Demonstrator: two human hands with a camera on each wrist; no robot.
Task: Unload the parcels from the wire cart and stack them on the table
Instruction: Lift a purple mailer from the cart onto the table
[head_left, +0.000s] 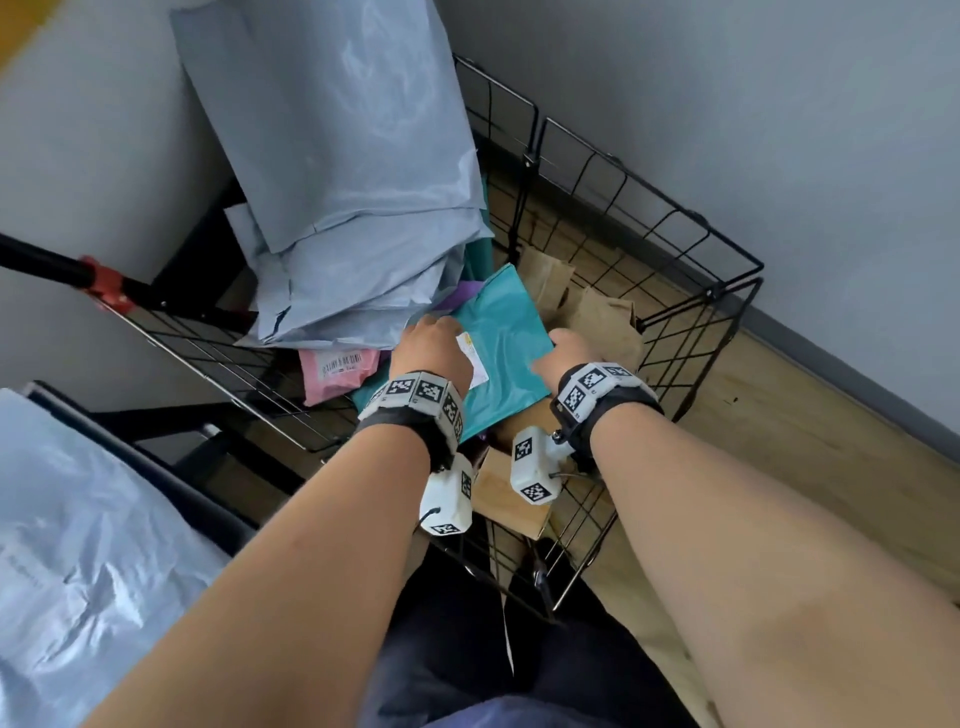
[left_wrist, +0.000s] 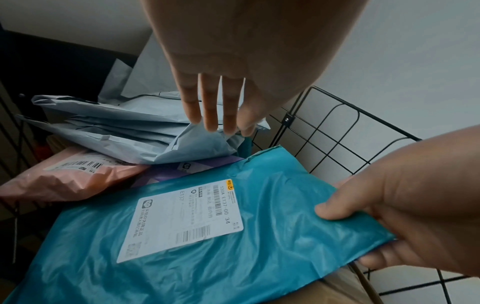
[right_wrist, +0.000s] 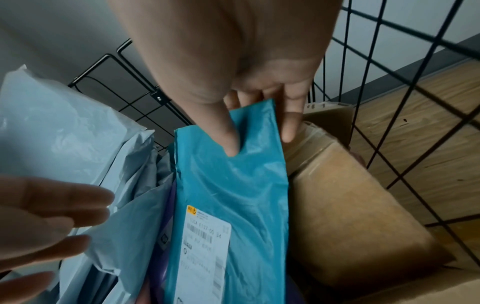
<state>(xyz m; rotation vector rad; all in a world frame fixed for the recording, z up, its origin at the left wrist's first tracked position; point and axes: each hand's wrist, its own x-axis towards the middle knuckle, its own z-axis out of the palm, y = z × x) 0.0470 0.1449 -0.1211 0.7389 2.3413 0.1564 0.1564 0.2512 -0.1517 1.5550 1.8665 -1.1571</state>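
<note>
Right hand (head_left: 563, 348) pinches the teal mailer (head_left: 506, 343) at frame centre; left hand (head_left: 431, 345) hovers spread, holding nothing. Risk: slick film slips from the one-handed pinch. The leaning grey bags (head_left: 343, 171), upper left, could topple.

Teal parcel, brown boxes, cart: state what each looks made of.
Teal parcel: thin glossy plastic film, judging by its creases and sheen. Brown boxes: matte cardboard, apparently taped. Cart: black wire grid, probably coated metal.
</note>
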